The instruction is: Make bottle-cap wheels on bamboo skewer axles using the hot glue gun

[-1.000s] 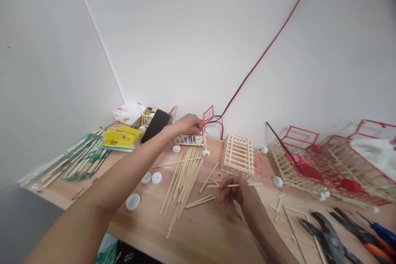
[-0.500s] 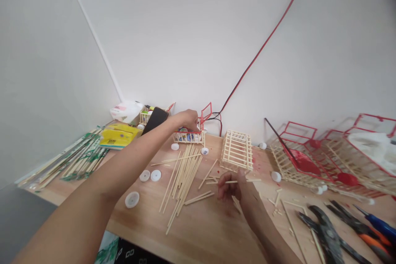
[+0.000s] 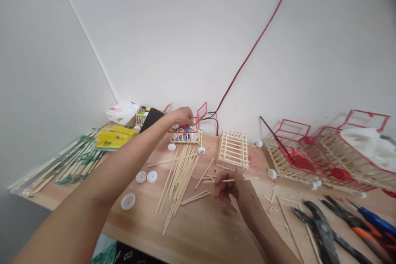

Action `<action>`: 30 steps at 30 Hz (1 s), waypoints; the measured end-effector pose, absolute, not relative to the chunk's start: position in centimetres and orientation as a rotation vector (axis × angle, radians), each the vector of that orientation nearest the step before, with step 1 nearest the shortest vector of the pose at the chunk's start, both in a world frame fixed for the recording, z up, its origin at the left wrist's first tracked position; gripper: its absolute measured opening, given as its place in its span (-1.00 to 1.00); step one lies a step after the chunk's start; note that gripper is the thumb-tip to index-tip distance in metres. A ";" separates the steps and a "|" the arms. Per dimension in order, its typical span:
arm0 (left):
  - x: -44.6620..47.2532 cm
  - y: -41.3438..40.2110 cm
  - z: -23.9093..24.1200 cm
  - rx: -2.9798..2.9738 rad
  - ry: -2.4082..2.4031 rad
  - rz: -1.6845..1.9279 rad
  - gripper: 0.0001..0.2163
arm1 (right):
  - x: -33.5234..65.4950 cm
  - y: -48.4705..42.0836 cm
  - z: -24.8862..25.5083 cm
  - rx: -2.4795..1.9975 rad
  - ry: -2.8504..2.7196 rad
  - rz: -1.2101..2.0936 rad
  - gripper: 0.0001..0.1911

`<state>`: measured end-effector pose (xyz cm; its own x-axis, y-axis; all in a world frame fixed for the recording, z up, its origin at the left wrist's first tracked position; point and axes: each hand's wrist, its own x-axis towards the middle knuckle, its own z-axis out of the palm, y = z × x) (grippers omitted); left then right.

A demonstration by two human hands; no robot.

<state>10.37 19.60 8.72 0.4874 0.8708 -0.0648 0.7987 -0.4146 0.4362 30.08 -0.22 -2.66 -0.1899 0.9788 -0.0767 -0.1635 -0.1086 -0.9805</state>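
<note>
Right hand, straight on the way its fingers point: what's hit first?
Probably the loose short sticks just beyond the right hand's fingers, then the larger stick pile. Its height above the tabletop is unclear, so it might pass over them.

The cart is standing upright at the back edge of the table. Its pale slats are forming an open-topped basket; a red rail is running along the top front edge. A red loop handle is rising obliquely at the right end. Bottle caps, including white and blue ones, are filling the basket. The left hand is resting at its opening; the fingers are hiding whether any cap is being gripped.

The stick is pale, thin and straight. The right hand is holding it between thumb and fingers, nearer the front edge than the cart. It is pointing sideways, roughly level, its right end projecting past the thumb.
</note>
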 end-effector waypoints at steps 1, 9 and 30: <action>9.8 19.5 8.7 2.295 1.360 0.284 -0.83 | 30.1 -0.2 -2.6 -1.050 -1.161 1.487 -0.27; 6.6 17.4 9.3 2.068 1.216 0.446 -0.82 | 30.2 0.2 -3.1 -1.031 -1.167 1.550 -0.27; -1.5 4.7 3.7 1.553 1.326 0.957 -0.63 | 29.6 -0.9 -2.0 -1.109 -1.207 1.432 -0.27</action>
